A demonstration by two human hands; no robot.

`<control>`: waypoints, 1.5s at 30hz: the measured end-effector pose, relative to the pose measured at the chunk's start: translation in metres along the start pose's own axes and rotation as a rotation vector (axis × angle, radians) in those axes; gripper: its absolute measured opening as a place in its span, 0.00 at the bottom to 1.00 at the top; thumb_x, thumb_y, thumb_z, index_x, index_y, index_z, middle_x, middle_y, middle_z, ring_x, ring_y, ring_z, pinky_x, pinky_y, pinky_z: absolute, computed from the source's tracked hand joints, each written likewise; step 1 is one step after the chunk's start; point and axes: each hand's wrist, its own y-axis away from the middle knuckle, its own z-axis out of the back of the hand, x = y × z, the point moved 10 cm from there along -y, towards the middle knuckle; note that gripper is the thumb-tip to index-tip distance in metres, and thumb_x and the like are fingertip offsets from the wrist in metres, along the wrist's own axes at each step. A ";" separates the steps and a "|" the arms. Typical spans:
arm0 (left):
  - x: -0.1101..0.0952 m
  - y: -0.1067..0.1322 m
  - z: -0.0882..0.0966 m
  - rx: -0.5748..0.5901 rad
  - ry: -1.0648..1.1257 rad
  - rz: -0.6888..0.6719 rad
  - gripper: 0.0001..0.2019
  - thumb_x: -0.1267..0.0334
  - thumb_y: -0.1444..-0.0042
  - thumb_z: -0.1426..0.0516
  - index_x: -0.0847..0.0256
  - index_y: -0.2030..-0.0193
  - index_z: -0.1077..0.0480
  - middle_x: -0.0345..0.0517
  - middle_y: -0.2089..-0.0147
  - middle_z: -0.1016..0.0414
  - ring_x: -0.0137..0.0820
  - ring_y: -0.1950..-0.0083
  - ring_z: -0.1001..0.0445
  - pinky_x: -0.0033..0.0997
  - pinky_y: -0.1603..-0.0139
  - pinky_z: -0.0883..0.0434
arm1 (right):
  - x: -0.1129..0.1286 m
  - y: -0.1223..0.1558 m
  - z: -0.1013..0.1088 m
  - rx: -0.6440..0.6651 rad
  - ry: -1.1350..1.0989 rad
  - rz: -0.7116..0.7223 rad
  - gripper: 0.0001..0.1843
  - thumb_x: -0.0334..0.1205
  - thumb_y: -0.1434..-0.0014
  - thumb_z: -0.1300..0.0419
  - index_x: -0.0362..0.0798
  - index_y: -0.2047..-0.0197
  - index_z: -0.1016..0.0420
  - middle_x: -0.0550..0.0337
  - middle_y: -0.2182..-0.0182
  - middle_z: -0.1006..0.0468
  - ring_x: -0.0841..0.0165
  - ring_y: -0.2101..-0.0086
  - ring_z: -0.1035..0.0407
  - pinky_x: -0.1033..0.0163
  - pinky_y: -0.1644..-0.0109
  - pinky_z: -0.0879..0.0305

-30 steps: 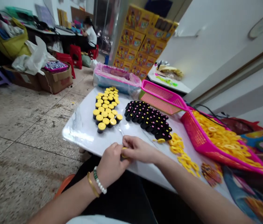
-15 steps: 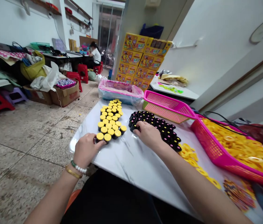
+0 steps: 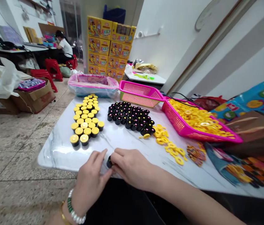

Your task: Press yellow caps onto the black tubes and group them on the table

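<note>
Yellow cartons [image 3: 109, 50] stand stacked beyond a pink basket [image 3: 141, 93], a cardboard box [image 3: 34, 100] on the floor [image 3: 10, 140] perhaps holding packets.

capped pots [image 3: 86, 120] left on table [image 3: 122, 139] | open pots [image 3: 130, 117] right of them | loose rings [image 3: 169, 144] farther right | basket [image 3: 183, 128] behind rings

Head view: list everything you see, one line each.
table: one, white marbled, foreground
yellow-capped pots: many, black with yellow caps, table left
open black pots: many, black, table centre
loose rings: many, yellow, right of the open pots
ring basket: one, pink, table right, heaped with yellow rings
shallow basket: one, pink, far edge
lined basket: one, pink, clear bag, far left edge
cartons: stacked, yellow, behind table
cardboard box: one, brown, floor left
stools: several, red, back left
other person: one, seated at back desk
single black pot: one, near edge, pinched by both hands
left hand: bracelets on wrist, on the pot
right hand: fingertips on the pot
</note>
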 end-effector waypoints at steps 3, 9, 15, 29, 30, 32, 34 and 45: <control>0.000 -0.011 -0.022 0.126 -0.027 0.043 0.12 0.69 0.42 0.44 0.56 0.51 0.31 0.42 0.60 0.29 0.33 0.63 0.27 0.31 0.64 0.29 | -0.002 0.009 0.000 -0.045 -0.046 0.014 0.07 0.37 0.36 0.47 0.46 0.60 0.28 0.56 0.64 0.23 0.68 0.69 0.29 0.66 0.68 0.41; 0.010 -0.012 -0.021 0.125 0.011 0.082 0.10 0.67 0.43 0.41 0.56 0.54 0.30 0.42 0.63 0.29 0.34 0.63 0.26 0.33 0.62 0.29 | -0.111 0.039 0.015 -0.248 0.123 -0.542 0.19 0.46 0.34 0.46 0.48 0.43 0.33 0.50 0.57 0.20 0.60 0.62 0.24 0.60 0.62 0.33; 0.017 -0.006 -0.027 0.024 0.002 0.008 0.13 0.69 0.45 0.40 0.57 0.53 0.30 0.44 0.62 0.27 0.34 0.63 0.25 0.32 0.63 0.27 | -0.156 0.073 -0.021 -0.289 0.447 -0.680 0.16 0.47 0.34 0.48 0.49 0.51 0.25 0.49 0.59 0.21 0.57 0.66 0.24 0.58 0.70 0.33; 0.005 -0.009 -0.014 0.000 -0.029 -0.021 0.14 0.59 0.42 0.40 0.58 0.51 0.32 0.42 0.64 0.29 0.33 0.65 0.27 0.32 0.63 0.30 | -0.114 0.119 -0.024 -0.504 0.363 -0.406 0.38 0.58 0.40 0.43 0.35 0.38 0.35 0.35 0.42 0.30 0.46 0.44 0.35 0.42 0.43 0.34; 0.005 -0.010 -0.015 0.013 -0.032 -0.003 0.13 0.60 0.42 0.39 0.58 0.52 0.31 0.42 0.64 0.29 0.33 0.65 0.27 0.32 0.63 0.30 | -0.100 0.115 -0.031 -0.498 0.337 -0.350 0.42 0.61 0.42 0.42 0.34 0.37 0.37 0.33 0.41 0.32 0.45 0.44 0.35 0.41 0.43 0.34; 0.004 -0.014 -0.016 0.044 -0.032 0.035 0.11 0.62 0.44 0.38 0.58 0.55 0.30 0.41 0.64 0.29 0.32 0.64 0.27 0.31 0.63 0.30 | -0.063 0.109 -0.041 -0.522 0.258 -0.205 0.45 0.60 0.45 0.38 0.33 0.37 0.38 0.32 0.41 0.32 0.44 0.44 0.35 0.42 0.45 0.32; 0.004 -0.017 -0.018 0.069 -0.027 0.071 0.11 0.63 0.45 0.36 0.58 0.56 0.29 0.40 0.64 0.29 0.32 0.64 0.27 0.30 0.62 0.31 | -0.021 0.107 -0.042 -0.595 0.171 -0.045 0.34 0.47 0.44 0.35 0.37 0.39 0.35 0.37 0.46 0.26 0.50 0.48 0.31 0.46 0.48 0.29; 0.012 -0.012 -0.022 0.112 0.029 0.098 0.10 0.64 0.45 0.37 0.58 0.56 0.27 0.40 0.64 0.30 0.30 0.64 0.29 0.30 0.62 0.33 | -0.062 0.072 0.008 -0.686 -0.346 -0.089 0.07 0.33 0.40 0.40 0.50 0.64 0.20 0.57 0.69 0.28 0.70 0.71 0.30 0.65 0.69 0.32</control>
